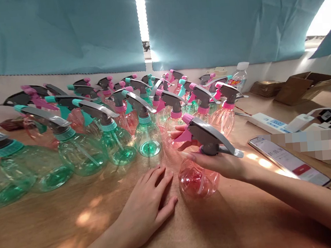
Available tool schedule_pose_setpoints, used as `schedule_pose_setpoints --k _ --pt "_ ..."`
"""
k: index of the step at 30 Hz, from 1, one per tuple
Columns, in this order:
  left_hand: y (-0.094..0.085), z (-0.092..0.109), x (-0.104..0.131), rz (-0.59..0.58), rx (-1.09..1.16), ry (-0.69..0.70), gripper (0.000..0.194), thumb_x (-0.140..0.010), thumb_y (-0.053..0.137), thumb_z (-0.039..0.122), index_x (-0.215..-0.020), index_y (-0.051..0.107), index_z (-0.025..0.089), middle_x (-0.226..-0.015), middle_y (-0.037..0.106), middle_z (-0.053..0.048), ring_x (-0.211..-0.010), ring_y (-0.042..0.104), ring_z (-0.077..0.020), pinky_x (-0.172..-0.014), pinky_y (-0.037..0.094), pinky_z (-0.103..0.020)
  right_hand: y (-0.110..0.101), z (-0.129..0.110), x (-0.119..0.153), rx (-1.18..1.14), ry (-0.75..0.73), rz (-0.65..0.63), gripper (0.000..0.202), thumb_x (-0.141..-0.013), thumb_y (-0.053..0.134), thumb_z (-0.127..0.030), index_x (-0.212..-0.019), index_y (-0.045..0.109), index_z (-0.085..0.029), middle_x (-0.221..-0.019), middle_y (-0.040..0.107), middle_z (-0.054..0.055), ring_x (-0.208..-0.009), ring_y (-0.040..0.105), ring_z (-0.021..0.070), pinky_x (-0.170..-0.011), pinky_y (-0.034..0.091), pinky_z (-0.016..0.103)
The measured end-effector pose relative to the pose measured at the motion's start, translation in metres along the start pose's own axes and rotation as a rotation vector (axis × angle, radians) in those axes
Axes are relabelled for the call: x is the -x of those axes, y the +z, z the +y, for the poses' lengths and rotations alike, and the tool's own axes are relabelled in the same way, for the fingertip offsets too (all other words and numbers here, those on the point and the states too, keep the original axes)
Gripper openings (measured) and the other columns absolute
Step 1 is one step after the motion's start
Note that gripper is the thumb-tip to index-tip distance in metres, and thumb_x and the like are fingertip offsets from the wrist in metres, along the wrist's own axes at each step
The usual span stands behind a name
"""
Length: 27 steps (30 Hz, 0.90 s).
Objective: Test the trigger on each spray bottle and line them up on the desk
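A pink spray bottle (200,178) with a grey and pink trigger head stands slightly tilted in front of me. Around its neck, just below the head, my right hand (211,162) is wrapped, thumb on the near side and fingers behind. My left hand (151,197) lies on the wooden table (180,233) to the left of that bottle, fingers spread, touching no bottle. Beyond it stands a green spray bottle (148,140) with a turquoise collar, and another green bottle (118,146) is beside that one.
Several more green and pink spray bottles fill the back and left of the table. At the right are a phone (288,160), a white power strip (271,123) with cables, and an open cardboard box (303,88). A clear bottle (240,78) with a white cap stands behind.
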<state>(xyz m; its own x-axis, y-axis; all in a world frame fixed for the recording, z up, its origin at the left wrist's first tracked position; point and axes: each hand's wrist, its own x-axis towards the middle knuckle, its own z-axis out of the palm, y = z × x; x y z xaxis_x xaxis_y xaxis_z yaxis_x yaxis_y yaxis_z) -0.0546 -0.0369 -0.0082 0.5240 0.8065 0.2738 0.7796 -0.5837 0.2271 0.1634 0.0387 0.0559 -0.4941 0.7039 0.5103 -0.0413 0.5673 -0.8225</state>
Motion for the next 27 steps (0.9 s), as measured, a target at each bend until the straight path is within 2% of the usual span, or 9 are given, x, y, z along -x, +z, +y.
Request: schedule_pose_setpoints --k 5,9,13,16,20,24,27 --pt "0.0 0.0 0.0 -0.001 0.0 -0.004 0.044 -0.097 0.05 0.035 -0.137 0.048 0.019 -0.139 0.051 -0.014 -0.129 0.044 -0.0322 -0.105 0.04 -0.05 0.0 -0.001 0.0 0.002 0.017 0.008 0.044 -0.08 0.07 -0.019 -0.122 0.06 -0.026 -0.127 0.067 0.004 -0.097 0.068 0.0147 -0.082 0.058 0.026" --pt "0.0 0.0 0.001 0.001 0.004 -0.001 0.043 -0.097 0.05 0.035 -0.137 0.048 0.018 -0.139 0.051 -0.013 -0.129 0.044 -0.0319 -0.104 0.04 -0.05 -0.002 -0.002 0.0 0.015 0.023 -0.019 0.039 -0.081 0.07 -0.019 -0.118 0.062 -0.028 -0.127 0.065 0.002 -0.102 0.065 0.014 -0.082 0.057 0.024" --pt "0.0 -0.001 0.001 -0.001 0.009 -0.002 0.044 -0.097 0.05 0.035 -0.137 0.049 0.018 -0.138 0.051 -0.014 -0.129 0.044 -0.032 -0.104 0.041 -0.05 -0.002 -0.003 -0.001 -0.039 0.032 -0.035 0.047 -0.081 0.069 -0.016 -0.123 0.057 -0.031 -0.127 0.064 0.002 -0.106 0.064 0.0141 -0.08 0.056 0.023" --pt "0.0 -0.001 0.0 -0.005 0.011 -0.005 0.044 -0.096 0.051 0.035 -0.136 0.049 0.018 -0.138 0.051 -0.014 -0.129 0.044 -0.0322 -0.104 0.041 -0.051 -0.001 -0.002 -0.001 -0.033 0.012 -0.038 0.042 -0.081 0.069 -0.018 -0.12 0.058 -0.029 -0.126 0.063 0.003 -0.109 0.063 0.0161 -0.082 0.056 0.025" --pt "0.0 0.0 0.0 -0.01 0.013 -0.008 0.044 -0.096 0.051 0.035 -0.137 0.05 0.018 -0.138 0.051 -0.014 -0.129 0.044 -0.0322 -0.104 0.041 -0.052 -0.003 -0.003 -0.001 0.046 0.019 -0.019 0.032 -0.082 0.068 -0.024 -0.113 0.061 -0.024 -0.119 0.064 0.005 -0.099 0.065 0.0176 -0.084 0.056 0.031" --pt "0.0 0.0 -0.001 0.001 0.002 0.003 0.043 -0.096 0.051 0.035 -0.136 0.051 0.018 -0.137 0.052 -0.014 -0.129 0.044 -0.0331 -0.104 0.041 -0.052 -0.008 -0.008 -0.001 0.19 0.002 -0.043 0.021 -0.083 0.068 -0.027 -0.103 0.062 -0.023 -0.108 0.065 0.003 -0.091 0.066 0.0173 -0.076 0.055 0.03" --pt "0.0 0.0 -0.001 0.009 -0.005 0.006 0.042 -0.096 0.05 0.035 -0.135 0.051 0.019 -0.138 0.052 -0.014 -0.129 0.044 -0.033 -0.103 0.042 -0.052 -0.011 -0.009 0.0 0.227 -0.003 -0.046 0.022 -0.084 0.068 -0.03 -0.104 0.06 -0.024 -0.1 0.066 0.001 -0.086 0.064 0.0158 -0.067 0.052 0.026"
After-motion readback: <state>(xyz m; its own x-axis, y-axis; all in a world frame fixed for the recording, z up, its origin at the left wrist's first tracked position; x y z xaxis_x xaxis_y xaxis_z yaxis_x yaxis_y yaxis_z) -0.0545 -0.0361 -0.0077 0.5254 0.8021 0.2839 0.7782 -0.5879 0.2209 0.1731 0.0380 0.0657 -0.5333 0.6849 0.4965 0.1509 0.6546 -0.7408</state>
